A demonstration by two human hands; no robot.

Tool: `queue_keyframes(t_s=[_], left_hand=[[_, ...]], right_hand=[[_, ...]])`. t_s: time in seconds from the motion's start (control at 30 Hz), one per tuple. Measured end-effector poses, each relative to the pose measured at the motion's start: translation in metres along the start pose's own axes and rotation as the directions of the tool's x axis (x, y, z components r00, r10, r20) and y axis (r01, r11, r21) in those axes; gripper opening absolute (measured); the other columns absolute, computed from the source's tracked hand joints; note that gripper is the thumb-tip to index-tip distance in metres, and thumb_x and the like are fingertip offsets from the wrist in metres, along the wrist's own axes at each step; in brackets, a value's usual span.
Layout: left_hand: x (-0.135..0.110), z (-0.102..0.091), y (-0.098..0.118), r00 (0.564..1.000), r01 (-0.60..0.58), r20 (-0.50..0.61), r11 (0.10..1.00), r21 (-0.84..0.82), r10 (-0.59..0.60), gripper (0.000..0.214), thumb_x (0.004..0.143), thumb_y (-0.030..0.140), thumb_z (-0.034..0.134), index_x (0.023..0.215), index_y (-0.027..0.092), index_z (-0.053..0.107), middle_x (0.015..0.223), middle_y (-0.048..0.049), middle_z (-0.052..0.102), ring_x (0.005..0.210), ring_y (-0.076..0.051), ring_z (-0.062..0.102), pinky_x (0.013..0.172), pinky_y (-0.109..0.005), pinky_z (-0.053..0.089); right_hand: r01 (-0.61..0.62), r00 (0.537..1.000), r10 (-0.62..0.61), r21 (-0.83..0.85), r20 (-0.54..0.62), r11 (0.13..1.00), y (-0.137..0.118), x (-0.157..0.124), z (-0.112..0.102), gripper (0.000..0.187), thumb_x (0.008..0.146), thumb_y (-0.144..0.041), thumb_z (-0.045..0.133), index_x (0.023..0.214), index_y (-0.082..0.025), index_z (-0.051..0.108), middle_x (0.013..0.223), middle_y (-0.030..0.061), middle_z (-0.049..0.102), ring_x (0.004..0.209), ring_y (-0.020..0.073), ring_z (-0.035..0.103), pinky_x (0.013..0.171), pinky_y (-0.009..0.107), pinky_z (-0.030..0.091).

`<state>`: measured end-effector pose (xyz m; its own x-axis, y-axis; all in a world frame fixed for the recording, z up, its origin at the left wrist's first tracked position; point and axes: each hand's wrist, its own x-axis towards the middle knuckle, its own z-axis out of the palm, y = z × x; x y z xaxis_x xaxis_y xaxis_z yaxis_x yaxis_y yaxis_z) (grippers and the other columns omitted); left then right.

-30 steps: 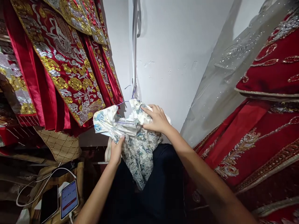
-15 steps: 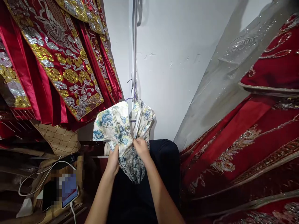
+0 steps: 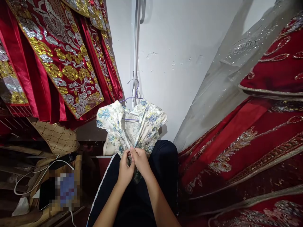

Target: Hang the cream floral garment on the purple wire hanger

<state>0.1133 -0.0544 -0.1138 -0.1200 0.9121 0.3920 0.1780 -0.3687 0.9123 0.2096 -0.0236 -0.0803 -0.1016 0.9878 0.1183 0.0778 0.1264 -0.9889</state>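
A white floral blouse with blue and yellow flowers hangs in front of me on a thin purple hanger. Its neckline is a deep V, and the hanger's bar shows through the opening. My left hand pinches the left front edge of the blouse, below the V. Right beside it, my right hand grips the other front edge, fingers closed. The two hands touch where the edges meet. Most of the cloth beneath them is hidden by my hands and wrists.
Red embroidered gowns hang at left and right, near a sheer glittery veil. A vertical metal pole runs up the white wall. At lower left, a phone with a white cable lies on a wooden stool.
My hands have come together at the front edges, the left one moving right. The blouse has spread out evenly on its hanger, showing both shoulders and the hanger bar.
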Motion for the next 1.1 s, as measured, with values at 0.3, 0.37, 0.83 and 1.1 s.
queue_keyframes(t_s=[0.3,0.37,0.83,1.1], left_hand=[[0.012,-0.008,0.009,0.997,-0.024,0.079,0.999,0.045,0.02,0.013,0.092,0.029,0.051,0.092,0.021,0.062,0.086,-0.0041,0.064,0.083,-0.021,0.062,0.079,-0.031,0.047],[0.011,-0.011,0.008,0.996,-0.039,0.086,0.995,0.096,0.03,0.016,0.092,0.031,0.052,0.088,0.021,0.062,0.085,-0.0047,0.063,0.085,-0.022,0.062,0.079,-0.032,0.046],[0.029,-0.021,0.003,0.939,-0.198,0.33,0.939,0.281,0.099,0.014,0.09,0.021,0.047,0.077,0.021,0.053,0.076,-0.003,0.056,0.072,-0.02,0.054,0.068,-0.029,0.039],[0.072,-0.038,0.054,0.918,-0.227,0.378,0.943,0.244,0.123,0.023,0.084,0.016,0.057,0.104,0.021,0.066,0.089,-0.0054,0.065,0.082,-0.021,0.061,0.075,-0.03,0.045]], right_hand=[[-0.21,0.975,0.173,0.321,0.14,0.924,-0.017,-0.009,-0.015,0.029,0.08,-0.043,0.062,0.069,-0.017,0.059,0.057,-0.0021,0.053,0.046,0.0081,0.035,0.045,0.023,0.022],[-0.227,0.973,0.197,0.352,0.12,0.908,-0.027,0.005,-0.023,0.03,0.077,-0.044,0.064,0.068,-0.016,0.06,0.054,-0.0031,0.052,0.043,0.0066,0.032,0.042,0.023,0.018],[0.081,0.997,-0.059,0.525,-0.059,0.847,-0.154,0.121,-0.05,0.021,0.072,-0.032,0.072,0.071,-0.013,0.063,0.053,-0.0048,0.05,0.038,0.002,0.034,0.034,0.017,0.018],[0.228,0.974,-0.21,0.343,-0.091,0.911,-0.157,0.096,-0.05,0.025,0.079,-0.038,0.065,0.073,-0.014,0.065,0.054,-0.0025,0.054,0.041,0.0041,0.039,0.039,0.018,0.025]])
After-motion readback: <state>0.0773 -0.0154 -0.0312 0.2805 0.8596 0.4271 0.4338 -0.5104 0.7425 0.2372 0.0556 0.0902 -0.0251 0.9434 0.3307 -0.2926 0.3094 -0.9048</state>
